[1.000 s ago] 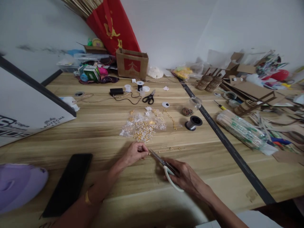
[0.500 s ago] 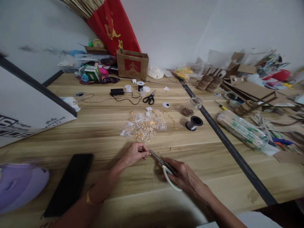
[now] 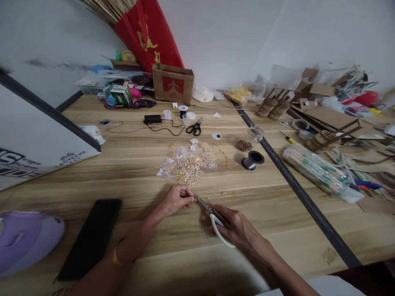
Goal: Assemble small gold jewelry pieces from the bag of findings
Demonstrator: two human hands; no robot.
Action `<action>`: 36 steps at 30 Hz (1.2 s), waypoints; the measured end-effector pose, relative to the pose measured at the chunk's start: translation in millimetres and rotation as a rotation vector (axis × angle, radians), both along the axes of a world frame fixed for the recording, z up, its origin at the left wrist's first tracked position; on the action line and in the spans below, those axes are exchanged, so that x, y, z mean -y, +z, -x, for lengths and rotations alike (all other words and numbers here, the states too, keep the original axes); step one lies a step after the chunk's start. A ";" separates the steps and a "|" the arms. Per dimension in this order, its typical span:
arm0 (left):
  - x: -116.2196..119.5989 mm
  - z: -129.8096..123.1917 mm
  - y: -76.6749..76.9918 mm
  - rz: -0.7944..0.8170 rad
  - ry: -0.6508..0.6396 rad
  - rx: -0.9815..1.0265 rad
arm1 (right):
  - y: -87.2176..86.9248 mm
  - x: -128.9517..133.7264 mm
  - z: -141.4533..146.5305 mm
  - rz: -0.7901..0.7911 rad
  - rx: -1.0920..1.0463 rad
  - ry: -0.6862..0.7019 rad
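Observation:
My right hand (image 3: 239, 230) is closed round the white handles of a pair of scissors (image 3: 202, 204), its blades pointing left toward my fingertips. At the blade tips, my left hand (image 3: 177, 199) pinches thumb against fingers. Whatever sits in that pinch is too small to make out. Just right of the blades lies a thin gold chain (image 3: 222, 193) on the wood. Beyond my left hand is a heap of gold and silver beads (image 3: 189, 169) with small clear plastic bags (image 3: 168, 166). A second gold chain (image 3: 222, 155) lies to the right of the heap.
A wire spool (image 3: 253, 160) and a tub of beads (image 3: 245, 144) stand to the right. Black-handled scissors (image 3: 194, 128) lie farther back. A black phone-like slab (image 3: 90, 238) and a purple object (image 3: 31, 242) are at the left. Bagged sticks (image 3: 316, 168) lie right.
Almost nothing differs. Both hands and the scissors hold the same position, and the view has shifted very slightly.

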State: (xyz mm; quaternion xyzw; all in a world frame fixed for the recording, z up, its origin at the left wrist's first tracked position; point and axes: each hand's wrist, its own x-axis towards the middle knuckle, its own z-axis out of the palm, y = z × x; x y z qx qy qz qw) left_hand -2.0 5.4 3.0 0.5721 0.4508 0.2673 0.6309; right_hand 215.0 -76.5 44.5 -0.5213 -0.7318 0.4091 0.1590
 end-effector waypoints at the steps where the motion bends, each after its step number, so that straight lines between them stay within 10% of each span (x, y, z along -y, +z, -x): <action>1: 0.0 -0.1 0.0 -0.001 -0.002 0.002 | -0.3 0.0 0.4 -0.002 0.006 -0.005; 36: 0.0 0.0 -0.4 0.027 0.009 0.016 | -4.4 -1.8 4.0 -0.023 0.052 0.010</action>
